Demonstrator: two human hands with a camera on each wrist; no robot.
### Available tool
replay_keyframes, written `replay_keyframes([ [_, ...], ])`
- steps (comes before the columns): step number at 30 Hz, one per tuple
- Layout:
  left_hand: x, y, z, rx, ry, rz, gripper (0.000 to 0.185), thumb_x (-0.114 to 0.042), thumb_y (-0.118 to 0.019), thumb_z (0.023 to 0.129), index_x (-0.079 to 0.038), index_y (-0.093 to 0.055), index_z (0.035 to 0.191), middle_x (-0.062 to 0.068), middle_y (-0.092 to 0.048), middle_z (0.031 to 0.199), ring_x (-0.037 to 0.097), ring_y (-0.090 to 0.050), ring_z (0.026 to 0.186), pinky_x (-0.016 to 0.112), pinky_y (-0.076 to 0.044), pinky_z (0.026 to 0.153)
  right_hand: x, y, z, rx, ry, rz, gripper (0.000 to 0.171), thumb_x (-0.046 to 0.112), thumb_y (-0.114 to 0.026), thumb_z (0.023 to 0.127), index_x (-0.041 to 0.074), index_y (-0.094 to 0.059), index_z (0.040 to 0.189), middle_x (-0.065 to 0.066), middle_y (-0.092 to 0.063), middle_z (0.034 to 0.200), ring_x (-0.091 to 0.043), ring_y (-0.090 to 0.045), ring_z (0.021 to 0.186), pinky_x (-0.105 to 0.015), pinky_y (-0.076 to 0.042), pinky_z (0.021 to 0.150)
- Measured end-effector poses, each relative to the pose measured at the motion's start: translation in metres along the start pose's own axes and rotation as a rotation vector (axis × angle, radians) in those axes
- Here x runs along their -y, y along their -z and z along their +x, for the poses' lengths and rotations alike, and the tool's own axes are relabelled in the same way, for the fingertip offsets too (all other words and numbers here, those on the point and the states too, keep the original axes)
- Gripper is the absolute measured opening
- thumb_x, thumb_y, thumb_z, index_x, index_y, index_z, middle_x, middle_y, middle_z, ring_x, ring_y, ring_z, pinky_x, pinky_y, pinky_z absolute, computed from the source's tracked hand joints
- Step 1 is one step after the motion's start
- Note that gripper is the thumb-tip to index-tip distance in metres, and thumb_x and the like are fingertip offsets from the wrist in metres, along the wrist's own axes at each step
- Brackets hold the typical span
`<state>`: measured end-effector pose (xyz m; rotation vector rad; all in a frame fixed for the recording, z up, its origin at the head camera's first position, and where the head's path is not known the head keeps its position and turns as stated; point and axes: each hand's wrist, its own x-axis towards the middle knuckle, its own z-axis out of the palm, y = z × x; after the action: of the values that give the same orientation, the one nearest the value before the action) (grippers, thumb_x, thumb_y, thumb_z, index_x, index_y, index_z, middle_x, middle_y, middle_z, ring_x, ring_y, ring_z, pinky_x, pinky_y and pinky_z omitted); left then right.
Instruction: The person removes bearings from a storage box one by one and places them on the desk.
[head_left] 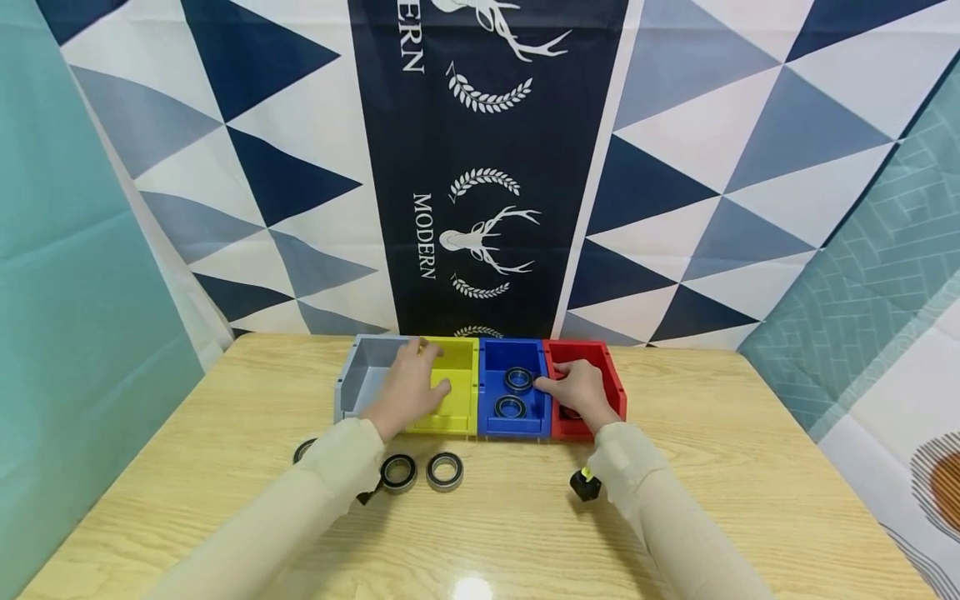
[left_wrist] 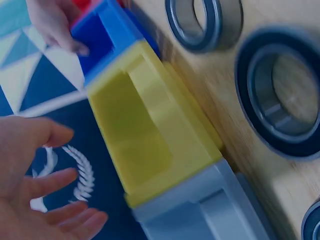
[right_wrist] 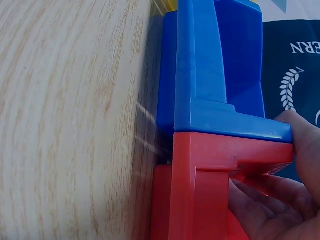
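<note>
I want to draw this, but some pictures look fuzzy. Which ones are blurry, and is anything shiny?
Head view: sharp, with a bright glare spot on the table near the bottom edge. Left wrist view: smeared and soft, especially the left hand and the yellow bin. Right wrist view: the wood grain is streaked, and the right hand is slightly blurred.

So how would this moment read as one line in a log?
left hand: open over yellow bin | right hand: over red bin, grip unclear | blue bin: two bearings | table: three bearings
</note>
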<state>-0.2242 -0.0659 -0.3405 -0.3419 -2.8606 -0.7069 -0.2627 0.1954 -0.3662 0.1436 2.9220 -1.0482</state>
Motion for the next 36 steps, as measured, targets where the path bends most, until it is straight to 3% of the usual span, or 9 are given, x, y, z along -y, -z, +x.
replay_keyframes([
  [6, 0.018, -0.009, 0.021, -0.064, 0.188, -0.099, 0.055, -0.020, -0.065, 0.088, 0.004, -0.043, 0.132, 0.027, -0.043, 0.135, 0.039, -0.045, 0.122, 0.046, -0.049, 0.095, -0.002, 0.000, 0.000, 0.002, -0.009, 0.003, 0.056, 0.030, -0.070, 0.085, -0.004, -0.059, 0.127, -0.023, -0.069, 0.113, -0.029, -0.067, 0.093, -0.043, -0.057, 0.085],
  [11, 0.029, -0.017, 0.029, -0.032, 0.323, -0.217, 0.070, -0.022, -0.064, 0.088, 0.009, -0.029, 0.141, 0.032, -0.037, 0.139, 0.044, -0.042, 0.127, 0.051, -0.044, 0.101, -0.004, -0.003, 0.000, 0.005, -0.017, 0.004, 0.057, 0.030, -0.071, 0.084, -0.003, -0.058, 0.129, -0.023, -0.068, 0.116, -0.030, -0.066, 0.097, -0.044, -0.056, 0.086],
  [14, 0.034, -0.019, 0.033, -0.010, 0.368, -0.217, 0.077, -0.023, -0.063, 0.089, 0.013, -0.023, 0.143, 0.034, -0.038, 0.138, 0.045, -0.046, 0.124, 0.051, -0.046, 0.100, -0.003, -0.002, 0.001, 0.007, -0.019, 0.002, 0.058, 0.031, -0.071, 0.084, -0.003, -0.057, 0.129, -0.023, -0.067, 0.118, -0.030, -0.066, 0.098, -0.044, -0.056, 0.087],
  [17, 0.038, -0.021, 0.036, 0.028, 0.402, -0.214, 0.074, -0.024, -0.061, 0.090, 0.016, -0.026, 0.141, 0.032, -0.053, 0.119, 0.035, -0.061, 0.093, 0.041, -0.054, 0.082, -0.002, -0.001, 0.002, 0.011, -0.020, -0.001, 0.058, 0.032, -0.070, 0.085, -0.002, -0.057, 0.130, -0.023, -0.067, 0.119, -0.030, -0.066, 0.098, -0.044, -0.055, 0.088],
  [21, 0.041, -0.022, 0.038, 0.099, 0.440, -0.248, 0.061, -0.024, -0.059, 0.092, 0.015, -0.036, 0.133, 0.015, -0.054, 0.083, 0.017, -0.046, 0.058, 0.028, -0.043, 0.056, -0.002, -0.001, 0.003, 0.012, -0.021, -0.004, 0.057, 0.032, -0.070, 0.085, -0.002, -0.058, 0.129, -0.022, -0.068, 0.115, -0.028, -0.067, 0.092, -0.043, -0.056, 0.086],
  [26, 0.044, -0.022, 0.040, 0.145, 0.447, -0.269, 0.044, -0.022, -0.056, 0.094, 0.010, -0.045, 0.121, 0.007, -0.044, 0.077, 0.016, -0.043, 0.057, 0.025, -0.039, 0.055, 0.001, -0.001, 0.002, 0.011, -0.027, -0.007, 0.055, 0.031, -0.069, 0.084, -0.002, -0.059, 0.128, -0.021, -0.070, 0.110, -0.025, -0.066, 0.086, -0.041, -0.058, 0.082],
  [31, 0.045, -0.026, 0.044, 0.164, 0.465, -0.272, 0.021, -0.018, -0.053, 0.093, -0.003, -0.049, 0.080, 0.002, -0.037, 0.060, 0.013, -0.036, 0.048, 0.025, -0.035, 0.048, 0.001, -0.001, 0.003, 0.018, -0.029, -0.003, 0.055, 0.030, -0.069, 0.084, -0.002, -0.059, 0.128, -0.021, -0.071, 0.110, -0.025, -0.066, 0.086, -0.041, -0.058, 0.081],
  [33, 0.044, -0.027, 0.045, 0.168, 0.476, -0.273, 0.018, -0.016, -0.051, 0.094, -0.001, -0.049, 0.083, 0.004, -0.039, 0.063, 0.014, -0.036, 0.050, 0.025, -0.035, 0.049, 0.001, 0.000, 0.003, 0.021, -0.029, -0.002, 0.055, 0.030, -0.069, 0.085, -0.002, -0.059, 0.128, -0.020, -0.071, 0.108, -0.024, -0.067, 0.085, -0.040, -0.058, 0.080],
  [36, 0.041, -0.028, 0.045, 0.160, 0.490, -0.264, 0.030, -0.015, -0.047, 0.093, 0.009, -0.049, 0.110, 0.016, -0.053, 0.086, 0.020, -0.045, 0.064, 0.027, -0.039, 0.056, 0.001, 0.000, 0.003, 0.022, -0.027, 0.000, 0.053, 0.030, -0.070, 0.084, -0.001, -0.061, 0.126, -0.019, -0.072, 0.105, -0.024, -0.066, 0.083, -0.039, -0.059, 0.078],
])
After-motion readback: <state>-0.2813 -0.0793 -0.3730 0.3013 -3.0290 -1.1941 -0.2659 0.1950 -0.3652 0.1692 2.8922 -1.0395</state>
